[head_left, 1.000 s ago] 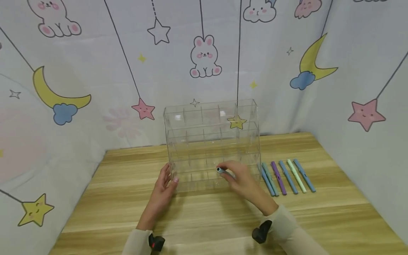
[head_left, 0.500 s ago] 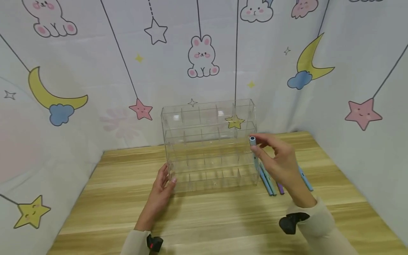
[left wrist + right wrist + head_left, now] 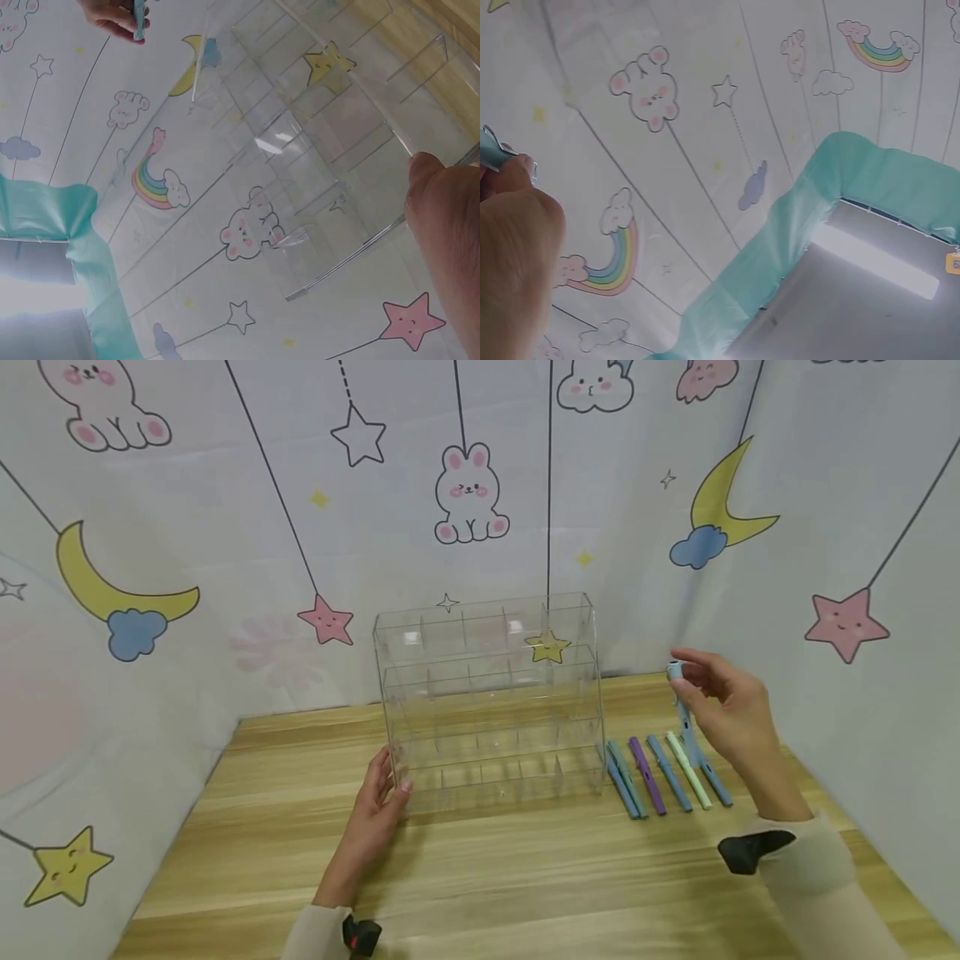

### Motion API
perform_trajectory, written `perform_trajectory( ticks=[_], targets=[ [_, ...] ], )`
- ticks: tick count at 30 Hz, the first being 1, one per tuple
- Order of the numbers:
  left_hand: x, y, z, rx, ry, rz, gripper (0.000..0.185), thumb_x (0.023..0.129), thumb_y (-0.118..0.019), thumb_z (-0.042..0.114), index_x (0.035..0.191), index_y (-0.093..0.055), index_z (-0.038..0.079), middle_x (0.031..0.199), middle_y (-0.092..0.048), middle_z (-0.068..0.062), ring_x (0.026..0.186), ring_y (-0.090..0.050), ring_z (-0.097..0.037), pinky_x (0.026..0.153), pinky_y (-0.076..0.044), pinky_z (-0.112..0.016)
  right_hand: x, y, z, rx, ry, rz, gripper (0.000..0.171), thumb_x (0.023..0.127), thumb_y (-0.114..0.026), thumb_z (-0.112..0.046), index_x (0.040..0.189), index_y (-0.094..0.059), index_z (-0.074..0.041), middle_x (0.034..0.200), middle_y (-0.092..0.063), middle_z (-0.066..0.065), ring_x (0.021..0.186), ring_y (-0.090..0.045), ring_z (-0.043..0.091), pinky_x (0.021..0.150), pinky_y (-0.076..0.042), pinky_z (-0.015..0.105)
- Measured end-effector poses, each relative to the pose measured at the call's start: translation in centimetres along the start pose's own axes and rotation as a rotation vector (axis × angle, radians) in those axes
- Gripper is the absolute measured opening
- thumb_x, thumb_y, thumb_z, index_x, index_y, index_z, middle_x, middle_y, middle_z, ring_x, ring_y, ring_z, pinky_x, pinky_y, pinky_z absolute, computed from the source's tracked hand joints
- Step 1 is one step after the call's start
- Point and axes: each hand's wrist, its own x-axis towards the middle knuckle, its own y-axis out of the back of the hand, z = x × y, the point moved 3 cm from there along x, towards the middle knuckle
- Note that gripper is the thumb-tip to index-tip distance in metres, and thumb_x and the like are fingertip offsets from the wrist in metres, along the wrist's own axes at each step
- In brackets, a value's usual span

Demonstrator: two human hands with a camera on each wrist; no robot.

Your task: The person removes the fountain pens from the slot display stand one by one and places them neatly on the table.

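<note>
The right hand (image 3: pixel 731 714) is pinching a light blue pen (image 3: pixel 682 706) upright above the far end of the pen row (image 3: pixel 663 772), its lower barrel partly hiding behind the fingers. Off to that hand's left, the left hand (image 3: pixel 375 810) is resting relaxed fingers against the clear organizer (image 3: pixel 487 693)'s near-left corner, dividers hard to make out.

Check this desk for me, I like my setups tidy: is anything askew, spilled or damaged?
Nothing stands out. The clear acrylic organizer stands upright, steadied by the left hand. Six pens lie in a neat row beside it. The right hand holds a light blue pen above them.
</note>
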Motion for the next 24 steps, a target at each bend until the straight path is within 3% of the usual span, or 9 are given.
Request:
perform_trajectory(
  ticks=[4, 9, 16, 18, 24],
  targets=[
    [-0.1, 0.0, 0.0, 0.009, 0.027, -0.006, 0.068, 0.106, -0.053, 0.02, 0.161, -0.014, 0.023, 0.166, -0.018, -0.015, 0.151, -0.023, -0.037, 0.122, -0.022, -0.054, -0.3, 0.6, 2.9, -0.007, -0.063, -0.008, 0.033, 0.095, -0.068, -0.004, 0.128, -0.067, -0.005, 0.105, -0.069, 0.018, 0.086, -0.061, -0.003, 0.074, -0.045, 0.005],
    [-0.2, -0.1, 0.0, 0.026, 0.036, -0.009, 0.067, 0.107, -0.052, 0.022, 0.162, -0.013, 0.023, 0.167, -0.016, -0.014, 0.152, -0.02, -0.036, 0.122, -0.02, -0.054, -0.7, 1.1, 5.9, -0.03, -0.147, -0.036, 0.029, 0.098, -0.067, -0.014, 0.126, -0.069, -0.007, 0.104, -0.07, 0.014, 0.087, -0.061, -0.006, 0.075, -0.045, 0.004],
    [-0.2, 0.0, 0.1, 0.02, 0.039, 0.006, 0.068, 0.106, -0.053, 0.023, 0.162, -0.013, 0.026, 0.167, -0.017, -0.013, 0.151, -0.023, -0.036, 0.122, -0.023, -0.054, -1.2, 1.3, 10.5, -0.128, -0.32, -0.182, 0.038, 0.101, -0.062, -0.025, 0.131, -0.064, -0.001, 0.114, -0.067, 0.024, 0.081, -0.055, -0.008, 0.064, -0.048, 0.012],
    [-0.3, -0.1, 0.1, 0.03, 0.041, -0.001, 0.069, 0.107, -0.052, 0.026, 0.162, -0.012, 0.025, 0.167, -0.014, -0.013, 0.153, -0.019, -0.037, 0.122, -0.021, -0.054, -1.6, 1.3, 12.1, -0.159, -0.37, -0.228, 0.04, 0.102, -0.061, -0.026, 0.132, -0.064, 0.0, 0.117, -0.066, 0.026, 0.083, -0.056, -0.004, 0.064, -0.049, 0.016],
    [-0.3, -0.2, 0.1, 0.028, 0.042, -0.01, 0.069, 0.106, -0.052, 0.029, 0.162, -0.011, 0.024, 0.167, -0.014, -0.014, 0.153, -0.019, -0.036, 0.122, -0.02, -0.055, -3.1, 1.1, 16.2, -0.232, -0.44, -0.331, 0.04, 0.103, -0.057, -0.024, 0.131, -0.062, 0.004, 0.116, -0.067, 0.029, 0.096, -0.064, 0.026, 0.071, -0.049, 0.026]
  ],
)
